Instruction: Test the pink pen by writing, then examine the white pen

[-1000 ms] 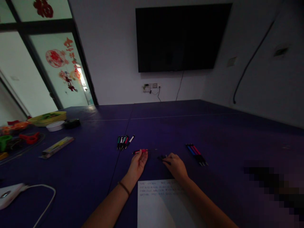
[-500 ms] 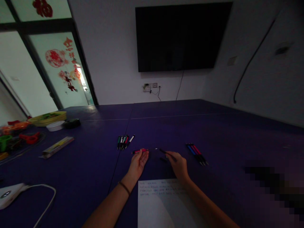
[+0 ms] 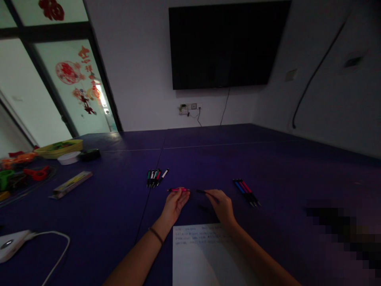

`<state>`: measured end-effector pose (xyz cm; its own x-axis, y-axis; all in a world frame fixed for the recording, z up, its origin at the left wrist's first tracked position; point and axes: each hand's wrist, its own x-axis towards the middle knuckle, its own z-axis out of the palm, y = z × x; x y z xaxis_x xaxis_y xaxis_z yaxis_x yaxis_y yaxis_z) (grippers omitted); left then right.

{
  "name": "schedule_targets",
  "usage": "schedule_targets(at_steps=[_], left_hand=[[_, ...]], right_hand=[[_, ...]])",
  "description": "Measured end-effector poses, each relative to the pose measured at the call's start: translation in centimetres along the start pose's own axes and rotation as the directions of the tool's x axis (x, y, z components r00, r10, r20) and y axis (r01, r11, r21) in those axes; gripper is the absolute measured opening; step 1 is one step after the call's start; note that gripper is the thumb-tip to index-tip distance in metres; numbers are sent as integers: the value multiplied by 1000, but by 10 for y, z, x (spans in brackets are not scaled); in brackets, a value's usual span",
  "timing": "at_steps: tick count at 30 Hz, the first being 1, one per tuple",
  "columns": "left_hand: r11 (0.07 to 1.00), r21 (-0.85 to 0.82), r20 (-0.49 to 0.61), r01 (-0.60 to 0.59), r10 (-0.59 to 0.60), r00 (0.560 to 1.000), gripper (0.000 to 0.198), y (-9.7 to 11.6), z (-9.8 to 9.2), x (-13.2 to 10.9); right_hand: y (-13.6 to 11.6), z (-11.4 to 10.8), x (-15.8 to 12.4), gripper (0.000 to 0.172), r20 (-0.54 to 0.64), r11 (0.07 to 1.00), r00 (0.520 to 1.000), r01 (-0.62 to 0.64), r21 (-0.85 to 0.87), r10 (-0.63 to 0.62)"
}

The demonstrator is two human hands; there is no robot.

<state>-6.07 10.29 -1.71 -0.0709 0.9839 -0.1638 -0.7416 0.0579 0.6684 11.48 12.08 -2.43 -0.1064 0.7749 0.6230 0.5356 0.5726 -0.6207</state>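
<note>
My left hand (image 3: 175, 204) is closed on a pink pen (image 3: 178, 190), held level with thumb on top. Facing it across a small gap, my right hand (image 3: 220, 202) pinches a short, thin black pen part (image 3: 201, 191) that points left; its exact kind is too dark to make out. Below both hands lies a sheet of paper (image 3: 205, 258) with handwritten lines along its top. Several pens (image 3: 154, 177) with white, green and red barrels lie in a loose bunch beyond my left hand. To the right, blue and pink pens (image 3: 246, 192) rest side by side.
At the left are a long narrow box (image 3: 73, 184), a yellow basket (image 3: 59, 149), a white round lid (image 3: 69, 158) and red scissors-like handles (image 3: 37, 173). A white device (image 3: 13, 244) with a cable sits at the near left of the purple table (image 3: 119, 214).
My left hand has shifted slightly right with the pink pen. The black part in my right hand has moved a little left, and the small shiny bit between them no longer shows.
</note>
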Motion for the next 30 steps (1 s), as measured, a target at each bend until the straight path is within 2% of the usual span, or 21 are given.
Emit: schedule_targets(at_steps=[5,8,11,14,15,16,17,19,20,21,23,25,27,30], left_hand=[[987,144,128,77,-96,987,17,-1,2,-5],[980,167,159,109,-136,978,20,-1,2,-6],[985,130,138,111,-128,982,20,-1,1,-5],[998,33,71,60,-63,995,16,-1,-1,-2],[999,-8,47,33,-33,998,14,0,-2,-1],[999,-52,17,1,0,1000,12,1,-3,1],[995,-91,-17,-31,29,999,9,2,-4,2],[986,-146,-78,-76,65,995,6,5,-5,5],[983,-160,-99,-86,71,993,5,5,-6,6],[982,-166,-109,-89,71,992,6,6,-7,6],[983,-167,-99,-80,64,993,6,6,-7,7],[984,-164,-89,-73,59,994,6,5,-7,6],[985,-157,-87,-68,55,995,6,5,-6,5],[989,-132,-62,-62,55,997,7,5,-4,3]], right_hand=[[-9,0,-1,18,123,996,988,89,15,-90],[-12,0,-2,17,160,995,982,98,37,-102],[-14,1,-3,19,136,997,988,67,45,-72],[-17,-1,-3,34,46,999,998,-32,-7,33],[-19,-3,-3,37,83,999,995,-51,-17,52],[-21,-4,-4,37,180,999,983,-43,-17,45],[-24,-6,-4,36,319,1000,948,-8,-7,10],[-29,-10,-5,34,583,994,805,105,42,-110],[-32,-11,-5,31,660,986,734,154,67,-160],[-34,-11,-6,28,699,979,690,185,82,-189],[-37,-11,-7,19,720,975,661,193,108,-210],[-39,-10,-8,11,714,977,667,153,146,-211],[-37,-8,-7,9,688,982,705,72,172,-172],[-30,-4,-5,16,552,973,834,-140,184,15]])
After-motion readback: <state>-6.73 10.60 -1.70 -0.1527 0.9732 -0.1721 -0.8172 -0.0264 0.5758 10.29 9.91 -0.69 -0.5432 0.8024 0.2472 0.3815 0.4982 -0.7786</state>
